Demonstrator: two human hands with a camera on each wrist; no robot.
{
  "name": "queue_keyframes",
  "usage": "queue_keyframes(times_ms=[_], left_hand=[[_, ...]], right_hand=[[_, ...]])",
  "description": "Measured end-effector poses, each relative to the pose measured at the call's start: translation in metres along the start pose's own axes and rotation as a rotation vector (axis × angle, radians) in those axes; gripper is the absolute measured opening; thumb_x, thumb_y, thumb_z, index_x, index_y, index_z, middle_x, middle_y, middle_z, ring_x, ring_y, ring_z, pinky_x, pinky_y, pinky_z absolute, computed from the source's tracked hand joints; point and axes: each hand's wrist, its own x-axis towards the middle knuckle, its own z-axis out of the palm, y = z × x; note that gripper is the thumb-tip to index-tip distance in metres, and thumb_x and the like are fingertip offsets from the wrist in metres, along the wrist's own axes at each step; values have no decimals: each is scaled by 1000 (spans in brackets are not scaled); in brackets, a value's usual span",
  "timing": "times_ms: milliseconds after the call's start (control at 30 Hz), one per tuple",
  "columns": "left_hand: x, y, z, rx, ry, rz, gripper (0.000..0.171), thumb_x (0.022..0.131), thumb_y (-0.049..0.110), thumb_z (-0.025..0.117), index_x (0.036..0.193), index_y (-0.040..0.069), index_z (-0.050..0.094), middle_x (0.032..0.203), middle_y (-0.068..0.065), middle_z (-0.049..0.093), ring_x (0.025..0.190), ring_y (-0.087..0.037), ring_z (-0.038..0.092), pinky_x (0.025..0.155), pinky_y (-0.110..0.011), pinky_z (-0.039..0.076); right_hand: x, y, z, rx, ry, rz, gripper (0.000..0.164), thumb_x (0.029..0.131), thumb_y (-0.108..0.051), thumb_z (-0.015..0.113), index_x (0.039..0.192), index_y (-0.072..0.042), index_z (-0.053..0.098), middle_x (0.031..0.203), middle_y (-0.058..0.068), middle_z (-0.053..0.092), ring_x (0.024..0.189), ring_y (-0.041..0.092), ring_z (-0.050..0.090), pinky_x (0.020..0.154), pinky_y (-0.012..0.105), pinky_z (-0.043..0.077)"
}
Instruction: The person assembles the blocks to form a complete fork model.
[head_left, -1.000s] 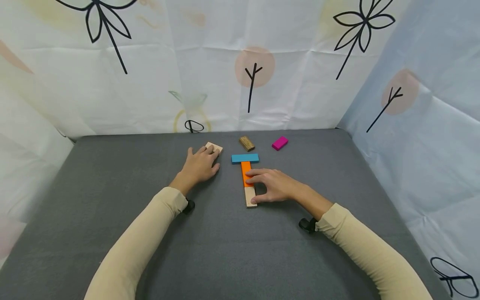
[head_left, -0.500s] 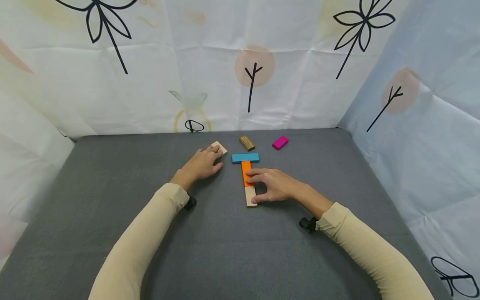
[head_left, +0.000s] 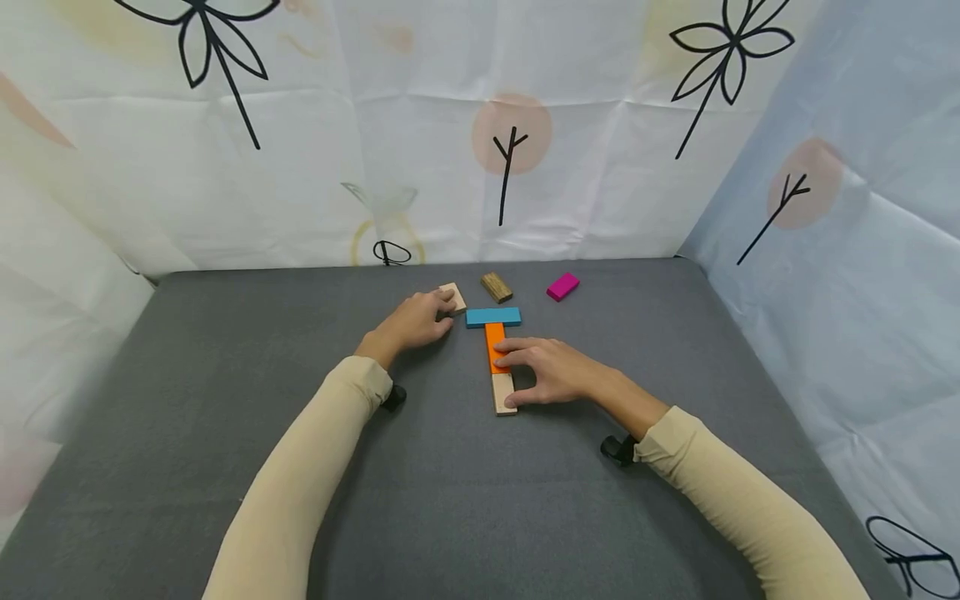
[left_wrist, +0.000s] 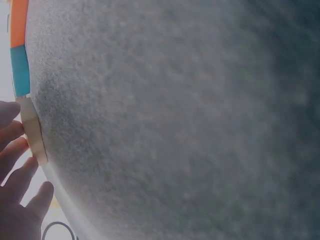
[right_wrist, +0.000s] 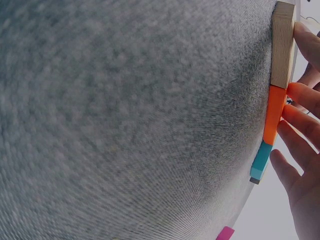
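Observation:
In the head view, my left hand (head_left: 415, 322) rests its fingertips on a pale wooden block (head_left: 455, 294), just left of a blue block (head_left: 492, 317). The left wrist view has those fingers stretched out along the top of the wooden block (left_wrist: 35, 137), with its end against or very near the blue one. An orange block (head_left: 494, 340) runs from the blue block toward the person, with a second pale wooden block (head_left: 502, 390) end to end below it. My right hand (head_left: 551, 369) touches this row, fingertips on the orange block and thumb on the pale one, fingers loosely bent.
Behind the blue block lies a brown wooden block (head_left: 497, 287); a magenta block (head_left: 562, 287) is farther right. All lie on a grey cloth-covered table (head_left: 450, 500). A printed white curtain (head_left: 600, 183) rises behind its far edge and along both sides.
My left hand has slid the pale wooden block to the right, up beside the blue block's left end, turning it a little. The right hand has stayed in place on the row.

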Motion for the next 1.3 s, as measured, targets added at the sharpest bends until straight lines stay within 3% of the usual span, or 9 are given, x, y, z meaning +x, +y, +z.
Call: queue_keyframes(times_ms=[433, 700, 1300], left_hand=[[8, 0, 4, -37, 20, 17, 40, 100, 9, 57, 139, 3, 56, 153, -12, 43, 144, -32, 34, 116, -59, 22], [14, 4, 4, -47, 21, 32, 40, 100, 8, 55, 138, 0, 56, 153, -14, 42, 142, -34, 37, 114, -50, 32], [17, 5, 5, -65, 24, 25, 38, 99, 6, 54, 136, 0, 58, 152, -12, 45, 142, -34, 37, 115, -55, 28]], right_hand=[[-1, 0, 0, 16, 2, -9, 61, 86, -47, 75, 133, -8, 65, 150, 8, 48, 137, 29, 46, 107, 53, 40], [-2, -1, -1, 13, 6, -10, 62, 86, -47, 75, 134, -9, 65, 150, 8, 48, 136, 29, 47, 107, 54, 40], [-1, 1, 0, 13, -1, 0, 62, 86, -48, 75, 134, -9, 65, 151, 8, 48, 137, 28, 46, 108, 54, 39]])
